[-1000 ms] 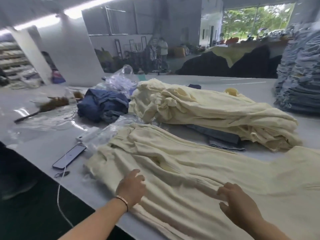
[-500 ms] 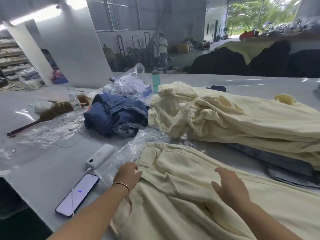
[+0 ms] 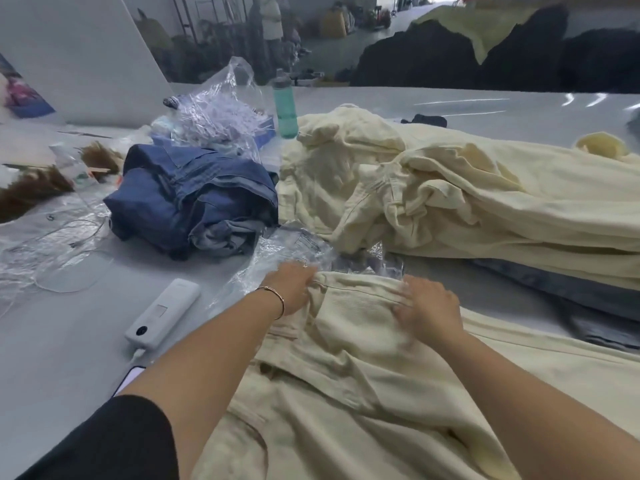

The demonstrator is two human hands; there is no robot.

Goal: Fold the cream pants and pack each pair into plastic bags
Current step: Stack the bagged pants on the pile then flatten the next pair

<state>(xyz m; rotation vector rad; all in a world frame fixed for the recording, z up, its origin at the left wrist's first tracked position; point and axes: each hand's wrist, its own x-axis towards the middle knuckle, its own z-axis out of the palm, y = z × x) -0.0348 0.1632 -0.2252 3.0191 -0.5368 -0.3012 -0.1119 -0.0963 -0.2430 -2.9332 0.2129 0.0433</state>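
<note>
A pair of cream pants (image 3: 363, 362) lies spread on the grey table (image 3: 59, 341) in front of me, its waistband at the far end. My left hand (image 3: 292, 287) grips the left corner of the waistband, fingers curled over the edge. On the waistband's right part my right hand (image 3: 427, 306) presses down, fingers spread and slightly blurred. A clear plastic bag (image 3: 294, 251) lies flat just beyond the waistband, partly under it. A heap of more cream pants (image 3: 450, 202) sits behind.
Bundled blue jeans (image 3: 194, 202) lie at centre left. A white power bank (image 3: 162, 315) and a phone edge (image 3: 130, 375) lie by my left arm. A green bottle (image 3: 285, 105), crumpled plastic (image 3: 221, 109), a feather duster (image 3: 34, 192) and plastic sheets (image 3: 45, 244) are further left.
Both hands have slid forward along the pants from the leg area up to the waistband. The view has moved closer and to the left.
</note>
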